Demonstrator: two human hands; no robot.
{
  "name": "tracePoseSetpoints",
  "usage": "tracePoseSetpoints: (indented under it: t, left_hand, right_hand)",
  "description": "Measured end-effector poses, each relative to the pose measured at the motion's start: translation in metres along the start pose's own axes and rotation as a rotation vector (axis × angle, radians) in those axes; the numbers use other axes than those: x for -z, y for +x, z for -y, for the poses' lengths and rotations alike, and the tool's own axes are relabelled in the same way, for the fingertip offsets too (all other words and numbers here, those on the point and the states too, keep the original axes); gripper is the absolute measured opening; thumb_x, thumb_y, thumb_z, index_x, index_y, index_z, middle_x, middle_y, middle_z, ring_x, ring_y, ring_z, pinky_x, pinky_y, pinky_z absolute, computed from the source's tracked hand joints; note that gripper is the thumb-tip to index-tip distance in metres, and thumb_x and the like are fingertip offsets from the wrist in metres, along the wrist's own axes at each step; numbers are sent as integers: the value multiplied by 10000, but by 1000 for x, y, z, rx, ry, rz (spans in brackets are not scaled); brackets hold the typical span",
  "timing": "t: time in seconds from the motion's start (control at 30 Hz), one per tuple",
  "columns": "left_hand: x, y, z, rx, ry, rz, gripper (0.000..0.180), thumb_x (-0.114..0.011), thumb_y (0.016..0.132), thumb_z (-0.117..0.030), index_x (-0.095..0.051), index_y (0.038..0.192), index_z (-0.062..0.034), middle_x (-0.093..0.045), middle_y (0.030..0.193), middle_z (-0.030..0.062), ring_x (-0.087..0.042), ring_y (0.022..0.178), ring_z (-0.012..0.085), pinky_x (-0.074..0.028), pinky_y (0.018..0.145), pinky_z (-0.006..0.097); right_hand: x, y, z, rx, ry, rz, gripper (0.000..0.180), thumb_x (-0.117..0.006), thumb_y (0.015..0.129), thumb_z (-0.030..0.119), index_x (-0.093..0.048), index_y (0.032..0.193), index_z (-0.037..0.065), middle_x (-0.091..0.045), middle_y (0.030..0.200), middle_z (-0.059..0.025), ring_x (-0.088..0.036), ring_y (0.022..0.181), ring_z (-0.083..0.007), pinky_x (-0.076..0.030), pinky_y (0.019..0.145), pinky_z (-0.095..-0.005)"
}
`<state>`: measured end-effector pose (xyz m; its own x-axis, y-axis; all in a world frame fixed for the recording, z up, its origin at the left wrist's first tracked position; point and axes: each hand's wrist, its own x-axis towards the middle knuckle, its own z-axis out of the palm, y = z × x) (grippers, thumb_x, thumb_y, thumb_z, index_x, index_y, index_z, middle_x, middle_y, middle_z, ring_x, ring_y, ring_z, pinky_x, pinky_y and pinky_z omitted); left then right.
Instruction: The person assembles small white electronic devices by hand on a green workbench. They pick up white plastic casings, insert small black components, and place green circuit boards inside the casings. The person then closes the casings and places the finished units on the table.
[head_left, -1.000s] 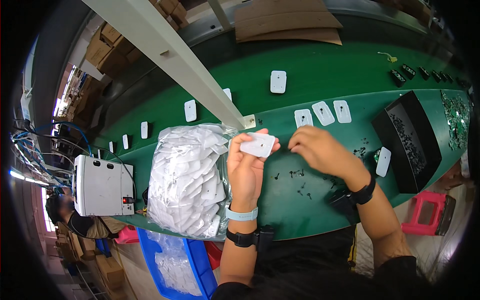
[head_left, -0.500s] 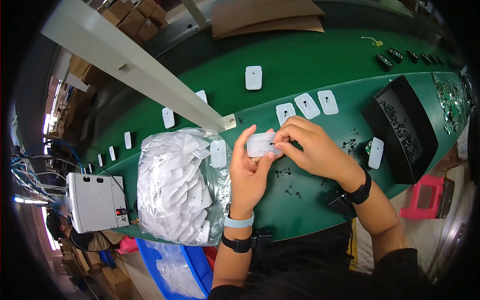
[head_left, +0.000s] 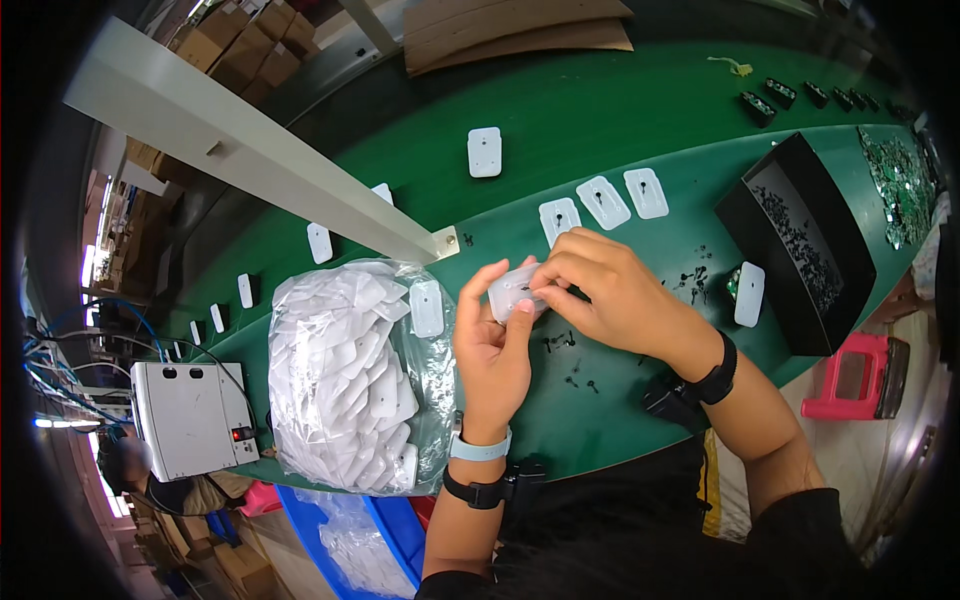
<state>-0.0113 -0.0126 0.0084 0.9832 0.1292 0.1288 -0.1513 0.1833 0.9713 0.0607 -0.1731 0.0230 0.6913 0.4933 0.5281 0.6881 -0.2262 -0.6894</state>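
1. White plastic, a small rounded cover [head_left: 515, 290], is held above the green belt, gripped between the thumb and curled fingers of the left hand [head_left: 492, 350].
2. The cover is also pinched at its right edge by the fingertips of the right hand [head_left: 610, 290], whose fingers are pressed together on it.
3. Both wrists are banded: a pale band and a black strap on the left, a black strap on the right.
4. Small black screws [head_left: 570, 345] are scattered on the belt just under and beside the hands.
5. A clear bag [head_left: 350, 375] stuffed with more white covers is laid just left of the left hand; one loose cover rests on its top.
6. Three white covers [head_left: 602, 203] are set in a row on the belt beyond the right hand, and another [head_left: 484, 152] lies farther off.
7. A black tray [head_left: 800, 240] of screws is placed to the right, with one more white cover leaning near its left side.
8. The green belt [head_left: 600, 110] is seen running across the whole view, with single covers spaced along its left stretch.
9. A pale metal beam [head_left: 250, 150] is crossed over the belt from the upper left.
10. A white box [head_left: 190, 420] with cables is seen at the left edge, a blue bin [head_left: 390, 540] below the belt, a pink stool [head_left: 850, 375] at the right, and cardboard [head_left: 520, 30] behind.
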Motion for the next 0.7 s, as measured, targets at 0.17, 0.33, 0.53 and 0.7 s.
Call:
tracePoseSetpoints:
  t: [0.17, 0.33, 0.53, 0.7]
  left_hand:
    - [-2, -1, 2, -68, 41, -27, 453, -565, 1001, 16, -393, 1419, -18, -561, 1384, 290, -632, 1193, 258, -556, 1005, 376]
    - [-10, 0, -5, -53, 28, -68, 491, -555, 1006, 3, -370, 1460, -28, -559, 1380, 292, -634, 1189, 269, -573, 984, 381]
    - [-7, -1, 1, -8, 51, -122, 408, -566, 1005, -14, -442, 1383, 81, -579, 1350, 281, -647, 1171, 286, -590, 957, 372]
    - [-5, -2, -3, 52, 29, -151, 367, -582, 998, -16, -484, 1326, 118, -599, 1318, 281, -654, 1157, 284, -588, 953, 371]
  right_hand:
    - [-5, -2, 3, -54, 32, -57, 101, -740, 841, 14, -659, 901, 20, -593, 801, -83, -574, 677, -197, -470, 604, -322]
    - [-4, -2, 3, -93, 91, -52, 114, -749, 838, 25, -658, 907, 28, -579, 784, -68, -549, 663, -174, -451, 591, -302]
    - [-2, 0, 5, -325, 387, -55, 256, -767, 828, 36, -630, 1044, 14, -577, 870, -36, -561, 774, -112, -496, 626, -265]
    - [4, 1, 2, -447, 595, 67, 334, -789, 833, 21, -627, 1125, 14, -564, 931, -11, -548, 856, -76, -518, 664, -212]
